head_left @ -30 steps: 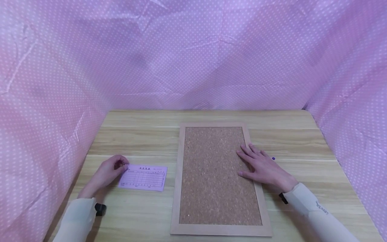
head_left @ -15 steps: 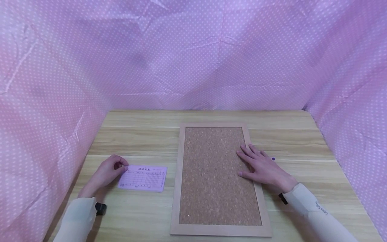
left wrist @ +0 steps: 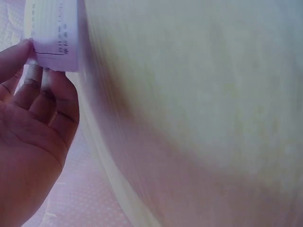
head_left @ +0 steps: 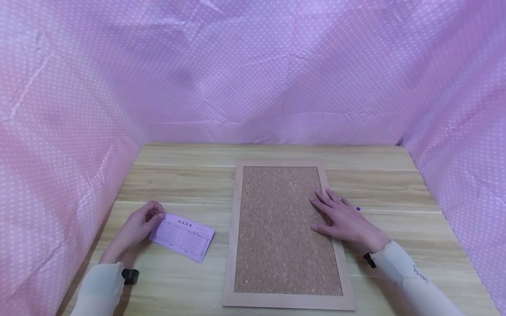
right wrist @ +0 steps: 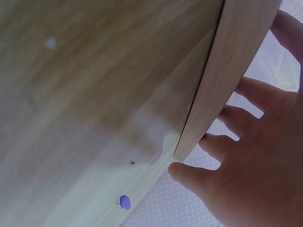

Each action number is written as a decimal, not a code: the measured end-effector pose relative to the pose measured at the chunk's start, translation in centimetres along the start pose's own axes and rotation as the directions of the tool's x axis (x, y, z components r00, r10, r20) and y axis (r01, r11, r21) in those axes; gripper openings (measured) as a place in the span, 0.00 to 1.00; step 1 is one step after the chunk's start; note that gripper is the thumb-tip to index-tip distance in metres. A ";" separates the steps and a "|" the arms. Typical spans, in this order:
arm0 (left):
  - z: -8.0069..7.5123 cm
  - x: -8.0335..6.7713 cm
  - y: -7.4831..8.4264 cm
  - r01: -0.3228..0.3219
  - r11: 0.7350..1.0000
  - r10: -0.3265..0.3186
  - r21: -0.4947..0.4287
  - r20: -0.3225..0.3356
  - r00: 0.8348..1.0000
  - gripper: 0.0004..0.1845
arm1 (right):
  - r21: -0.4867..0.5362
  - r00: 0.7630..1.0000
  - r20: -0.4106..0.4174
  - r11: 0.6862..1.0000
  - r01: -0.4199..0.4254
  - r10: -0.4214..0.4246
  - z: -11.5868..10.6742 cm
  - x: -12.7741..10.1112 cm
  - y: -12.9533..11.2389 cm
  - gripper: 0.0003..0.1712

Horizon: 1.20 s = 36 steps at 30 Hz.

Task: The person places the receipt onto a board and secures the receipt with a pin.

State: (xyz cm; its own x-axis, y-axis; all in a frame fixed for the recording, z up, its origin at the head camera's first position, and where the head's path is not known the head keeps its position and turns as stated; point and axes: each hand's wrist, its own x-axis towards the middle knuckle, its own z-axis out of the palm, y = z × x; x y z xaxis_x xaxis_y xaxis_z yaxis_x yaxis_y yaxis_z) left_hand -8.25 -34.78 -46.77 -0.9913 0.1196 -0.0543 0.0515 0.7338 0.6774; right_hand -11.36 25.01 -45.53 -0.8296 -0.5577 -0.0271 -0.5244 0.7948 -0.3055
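Observation:
A purple printed slip of paper (head_left: 182,237) is held at its left end by my left hand (head_left: 136,228), thumb and fingers pinching it, and it tilts off the wooden table (head_left: 178,184). The left wrist view shows the slip (left wrist: 52,33) pinched between thumb and fingertips (left wrist: 35,75). A cork board (head_left: 282,230) with a pale wooden frame lies flat at the table's middle. My right hand (head_left: 341,219) rests flat on its right frame, fingers spread; the right wrist view shows the fingers (right wrist: 236,123) over the frame's edge (right wrist: 227,75).
A small purple pushpin (head_left: 357,208) lies on the table just right of my right hand, also visible as a pushpin (right wrist: 124,202) in the right wrist view. Pink dotted cloth (head_left: 253,70) walls the table on three sides.
My left hand has lifted and turned the purple slip, so it now lies slanted with its right end lower in the view. The right hand has stayed on the cork board.

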 end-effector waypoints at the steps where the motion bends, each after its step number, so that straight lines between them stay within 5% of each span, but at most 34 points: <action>1: 0.0 -0.1 0.0 -0.006 1.000 0.006 -0.005 -0.004 1.000 0.02 | 0.000 1.000 -0.002 1.000 0.001 -0.001 0.0 0.0 0.0 0.47; 22: 0.4 -0.9 3.3 -0.176 0.964 0.144 -0.199 -0.162 0.976 0.04 | 0.100 0.999 -0.024 0.995 -0.029 0.031 -0.4 -0.3 -0.2 0.46; 36: 0.5 -0.5 7.7 -0.285 0.925 0.236 -0.252 -0.209 0.949 0.06 | 0.131 0.996 -0.081 0.991 -0.017 0.028 -1.1 -0.3 -0.9 0.47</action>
State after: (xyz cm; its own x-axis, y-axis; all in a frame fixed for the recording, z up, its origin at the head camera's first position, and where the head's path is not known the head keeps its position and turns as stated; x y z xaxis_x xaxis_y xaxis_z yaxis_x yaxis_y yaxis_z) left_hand -7.30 -28.82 -41.89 -0.9540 0.1470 0.2611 0.2997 0.4759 0.8269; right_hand -10.84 24.70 -44.15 -0.8567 -0.5141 0.0413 -0.4804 0.7663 -0.4267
